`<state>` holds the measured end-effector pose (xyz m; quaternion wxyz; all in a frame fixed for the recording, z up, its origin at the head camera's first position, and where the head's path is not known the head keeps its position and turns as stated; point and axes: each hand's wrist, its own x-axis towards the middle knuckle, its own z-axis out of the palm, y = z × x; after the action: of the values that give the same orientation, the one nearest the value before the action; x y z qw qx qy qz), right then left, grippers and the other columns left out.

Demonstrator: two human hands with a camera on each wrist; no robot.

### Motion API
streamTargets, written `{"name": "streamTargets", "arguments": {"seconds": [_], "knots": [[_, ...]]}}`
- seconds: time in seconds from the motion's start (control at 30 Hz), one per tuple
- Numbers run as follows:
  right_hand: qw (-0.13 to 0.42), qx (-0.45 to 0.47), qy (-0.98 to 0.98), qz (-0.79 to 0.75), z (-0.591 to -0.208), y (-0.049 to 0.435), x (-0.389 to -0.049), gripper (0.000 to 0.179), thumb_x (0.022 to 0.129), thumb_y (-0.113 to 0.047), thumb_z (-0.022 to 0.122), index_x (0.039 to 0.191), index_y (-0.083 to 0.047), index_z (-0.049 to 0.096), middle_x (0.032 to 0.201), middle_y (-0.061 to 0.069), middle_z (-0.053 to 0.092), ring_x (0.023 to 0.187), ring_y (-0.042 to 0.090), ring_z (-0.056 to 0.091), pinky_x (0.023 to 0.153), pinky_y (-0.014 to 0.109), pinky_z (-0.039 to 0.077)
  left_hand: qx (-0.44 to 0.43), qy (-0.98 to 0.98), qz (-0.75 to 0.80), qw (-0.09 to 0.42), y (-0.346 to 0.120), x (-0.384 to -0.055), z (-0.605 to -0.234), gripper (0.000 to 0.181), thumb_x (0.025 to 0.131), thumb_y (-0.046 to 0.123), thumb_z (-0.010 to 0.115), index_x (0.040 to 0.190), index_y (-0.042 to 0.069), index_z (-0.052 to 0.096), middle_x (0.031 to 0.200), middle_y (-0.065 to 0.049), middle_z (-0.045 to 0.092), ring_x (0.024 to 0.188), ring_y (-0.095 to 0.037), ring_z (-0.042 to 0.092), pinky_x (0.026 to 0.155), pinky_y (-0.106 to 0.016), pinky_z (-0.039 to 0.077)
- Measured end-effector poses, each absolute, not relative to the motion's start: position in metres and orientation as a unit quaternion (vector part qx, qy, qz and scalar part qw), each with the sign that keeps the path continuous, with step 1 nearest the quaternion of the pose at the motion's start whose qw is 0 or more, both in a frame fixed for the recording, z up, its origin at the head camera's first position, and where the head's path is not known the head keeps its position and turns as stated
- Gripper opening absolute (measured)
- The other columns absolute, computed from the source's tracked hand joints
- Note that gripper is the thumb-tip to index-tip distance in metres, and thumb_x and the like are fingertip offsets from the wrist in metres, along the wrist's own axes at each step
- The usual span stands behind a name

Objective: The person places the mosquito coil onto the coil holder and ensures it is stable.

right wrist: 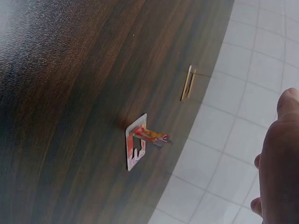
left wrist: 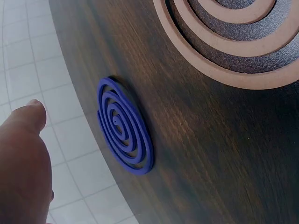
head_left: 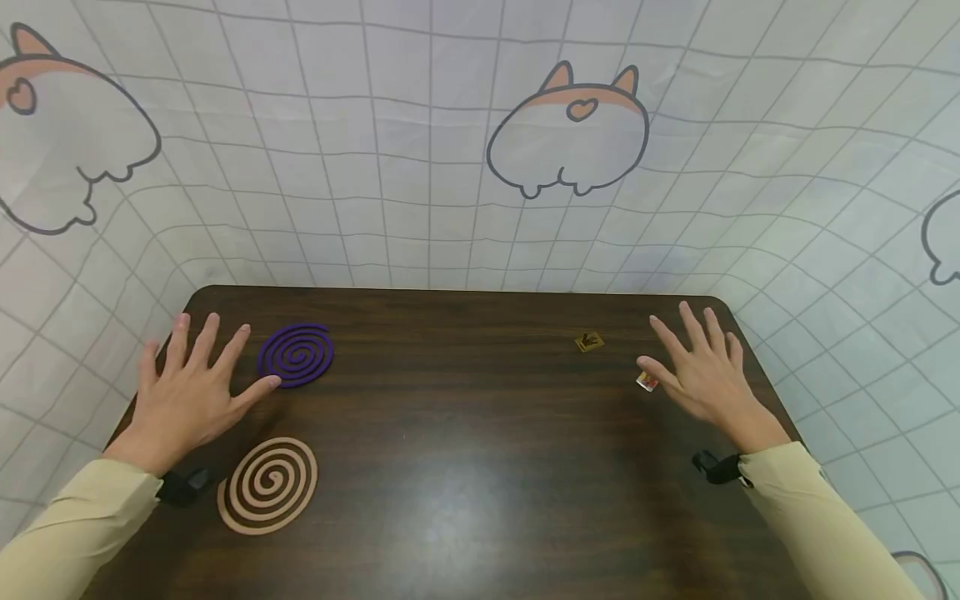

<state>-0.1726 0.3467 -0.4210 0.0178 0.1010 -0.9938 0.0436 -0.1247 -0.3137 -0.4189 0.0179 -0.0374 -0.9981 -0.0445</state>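
My left hand [head_left: 191, 396] hovers with fingers spread over the table's left side, holding nothing. Its thumb tip is nearest a purple mosquito coil [head_left: 297, 355], which lies flat at the back left. Closer to me lies a tan mosquito coil [head_left: 232, 493], partly seen in the left wrist view. On the other side, my right hand [head_left: 708, 383] is also spread in the air and holds nothing. Below its thumb is a small printed metal coil stand [right wrist: 130, 147] with a bent-up tongue, partly hidden in the head view. A gold-coloured stand [head_left: 589, 342] lies farther back.
The dark wood-grain table [head_left: 465, 417] has rounded back corners. A white grid-patterned cloth [head_left: 420, 150] with cartoon animals hangs behind it and along both sides. Black straps with small devices [head_left: 716, 467] sit at the wrists, below pale yellow sleeves [head_left: 817, 517].
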Motion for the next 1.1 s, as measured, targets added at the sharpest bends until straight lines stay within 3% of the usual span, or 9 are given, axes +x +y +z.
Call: {"name": "streamTargets", "arguments": {"seconds": [0.4,0.67,1.1], "knots": [[0.019,0.112,-0.992,0.061,-0.432,0.341,-0.186,0.076,0.105,-0.065,0.039,0.166,-0.023,0.023,0.173,0.024,0.009,0.157,0.055,0.006,0.115,0.079,0.016,-0.035,-0.997,-0.065,0.020,-0.315,-0.131,-0.433,0.093,0.097,0.075,0.047,0.164,0.014,0.026,0.171,-0.028,0.013,0.158,-0.054,-0.004,0.115,-0.081,0.007],[0.029,0.119,-0.990,0.065,-0.440,0.339,-0.194,0.077,0.104,-0.065,0.042,0.165,-0.021,0.026,0.172,0.024,0.014,0.155,0.054,0.014,0.113,0.079,0.020,-0.038,-0.996,-0.075,0.028,-0.317,-0.137,-0.443,0.092,0.096,0.072,0.052,0.161,0.010,0.031,0.167,-0.031,0.021,0.155,-0.056,0.006,0.112,-0.077,0.011],[0.002,0.109,-0.992,0.066,-0.452,0.332,-0.204,0.080,0.101,-0.068,0.046,0.164,-0.022,0.028,0.172,0.022,0.016,0.157,0.052,0.013,0.116,0.077,0.019,-0.081,-0.992,-0.085,0.047,-0.326,-0.146,-0.461,0.082,0.098,0.058,0.062,0.156,0.005,0.038,0.157,-0.034,0.035,0.146,-0.057,0.025,0.102,-0.079,0.024]]}}
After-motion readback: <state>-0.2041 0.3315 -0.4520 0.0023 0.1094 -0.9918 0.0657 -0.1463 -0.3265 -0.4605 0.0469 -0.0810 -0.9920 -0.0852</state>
